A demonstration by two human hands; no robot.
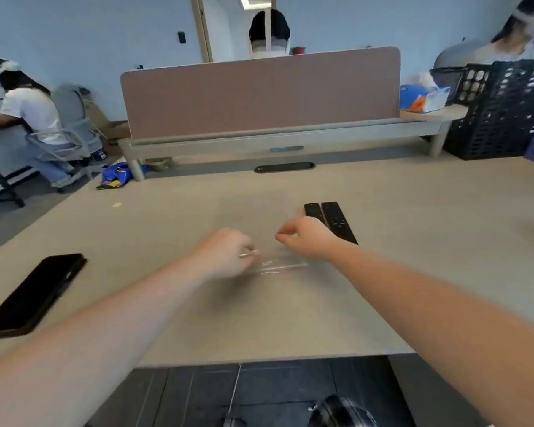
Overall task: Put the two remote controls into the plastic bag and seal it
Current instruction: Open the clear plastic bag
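Lying btwn hands [225, 254]: plastic bag [282, 266]

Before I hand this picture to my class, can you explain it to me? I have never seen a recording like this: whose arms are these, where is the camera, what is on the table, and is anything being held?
There is no machine here. The single picture comes from a wide-angle camera worn on a person's head, looking forward and down, so the two bare arms belong to the wearer. The left hand and the right hand are both pinching the near edge of a clear plastic bag that lies on the pale table; it is hard to see because it is transparent. Two black remote controls lie side by side just beyond the right hand, not yet in the bag. A dark phone lies at the left. Other people sit in the background.
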